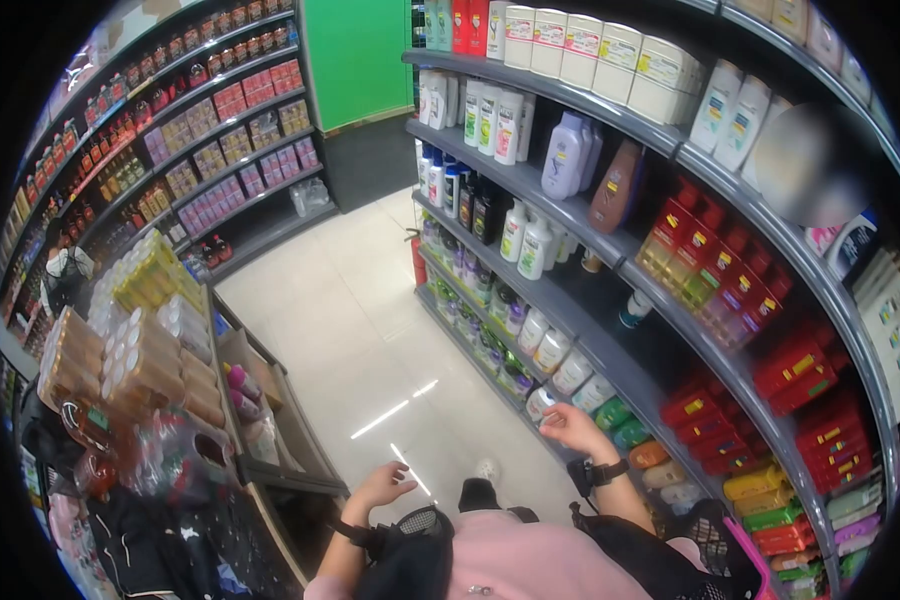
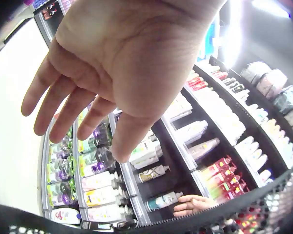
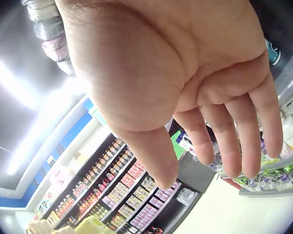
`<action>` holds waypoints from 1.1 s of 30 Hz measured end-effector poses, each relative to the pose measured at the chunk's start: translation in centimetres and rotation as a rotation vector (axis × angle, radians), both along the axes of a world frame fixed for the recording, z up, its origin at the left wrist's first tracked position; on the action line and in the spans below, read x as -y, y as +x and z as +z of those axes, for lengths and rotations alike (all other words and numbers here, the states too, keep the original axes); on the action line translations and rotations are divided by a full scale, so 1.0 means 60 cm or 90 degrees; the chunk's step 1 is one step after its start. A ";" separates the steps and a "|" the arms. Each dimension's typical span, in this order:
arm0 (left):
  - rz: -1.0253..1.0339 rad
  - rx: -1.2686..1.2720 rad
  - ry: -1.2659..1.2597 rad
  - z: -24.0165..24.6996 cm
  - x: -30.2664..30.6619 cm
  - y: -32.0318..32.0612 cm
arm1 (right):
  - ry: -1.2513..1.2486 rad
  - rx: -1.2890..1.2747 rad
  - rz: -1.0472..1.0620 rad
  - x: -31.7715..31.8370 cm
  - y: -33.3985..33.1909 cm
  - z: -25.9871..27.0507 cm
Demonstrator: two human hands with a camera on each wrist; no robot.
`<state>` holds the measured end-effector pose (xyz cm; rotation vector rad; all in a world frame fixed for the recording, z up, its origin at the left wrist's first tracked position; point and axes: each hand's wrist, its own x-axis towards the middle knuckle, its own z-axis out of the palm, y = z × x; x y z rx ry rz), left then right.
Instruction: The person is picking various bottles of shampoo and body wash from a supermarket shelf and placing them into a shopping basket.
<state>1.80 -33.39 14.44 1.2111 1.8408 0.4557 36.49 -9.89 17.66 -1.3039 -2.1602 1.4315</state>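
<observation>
My left hand [image 1: 382, 485] hangs over the aisle floor, its fingers loosely spread and holding nothing. In the left wrist view its palm faces the camera. Closer to the shelves, my right hand [image 1: 578, 432] is also bare of any object, its fingers relaxed and pointing downward in the right wrist view. A white bottle [image 1: 540, 404] on the low shelf appears just beyond the right fingertips in the head view. White pump bottles [image 1: 552, 350] line the same shelf. A teal-labelled bottle [image 2: 163, 201] lies across a mostly bare shelf, overlapped by the right hand's fingertips in the left wrist view.
Curved shelves [image 1: 610, 240] of toiletry bottles run along the right. Wrapped packs of jars [image 1: 150, 370] are stacked on a display at the left, beside a dark jacket [image 1: 135, 545]. Pale tiled floor [image 1: 370, 330] lies between. A fire extinguisher [image 1: 416, 258] stands at the shelf end.
</observation>
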 end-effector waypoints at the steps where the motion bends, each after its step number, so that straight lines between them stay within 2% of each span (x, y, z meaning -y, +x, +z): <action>1: 0.005 -0.007 0.003 0.001 -0.018 -0.004 | -0.007 0.007 0.006 -0.030 -0.008 0.002; 2: 0.015 -0.011 -0.003 0.002 -0.044 -0.008 | 0.002 -0.003 0.007 -0.059 -0.016 0.008; 4: 0.021 0.003 -0.003 0.002 -0.102 -0.016 | 0.138 0.134 0.026 -0.110 -0.029 0.020; 5: 0.017 0.002 -0.003 -0.004 -0.137 -0.019 | 0.137 0.134 0.022 -0.135 -0.028 0.023; 7: -0.068 0.055 0.034 0.000 -0.214 -0.024 | 0.169 0.116 0.012 -0.182 -0.031 0.024; 10: -0.137 -0.113 0.087 0.028 -0.342 -0.024 | 0.135 0.107 -0.008 -0.246 -0.031 0.017; 13: -0.132 -0.096 0.155 0.047 -0.455 -0.003 | 0.133 0.101 -0.041 -0.282 -0.012 -0.005; 15: -0.154 0.022 0.160 0.056 -0.519 0.015 | 0.131 0.101 -0.072 -0.300 0.002 -0.013; 19: -0.270 0.062 0.110 0.072 -0.601 0.032 | 0.060 0.090 -0.082 -0.323 0.023 -0.032; 21: -0.305 0.063 0.106 0.057 -0.649 0.035 | 0.005 0.079 -0.149 -0.344 0.032 -0.044; 25: -0.406 0.038 0.106 0.042 -0.753 0.024 | 0.027 0.120 -0.223 -0.384 0.023 -0.030; 27: -0.427 0.084 0.107 0.027 -0.803 0.001 | 0.033 0.125 -0.263 -0.410 0.003 -0.028; 29: -0.514 0.065 0.214 -0.014 -0.917 -0.002 | 0.070 0.164 -0.295 -0.454 0.012 -0.042; 31: -0.510 0.022 0.219 -0.004 -0.980 -0.012 | 0.115 0.134 -0.276 -0.498 0.006 -0.049; 33: -0.541 0.036 0.202 0.002 -1.049 -0.006 | 0.068 0.115 -0.261 -0.529 0.017 -0.023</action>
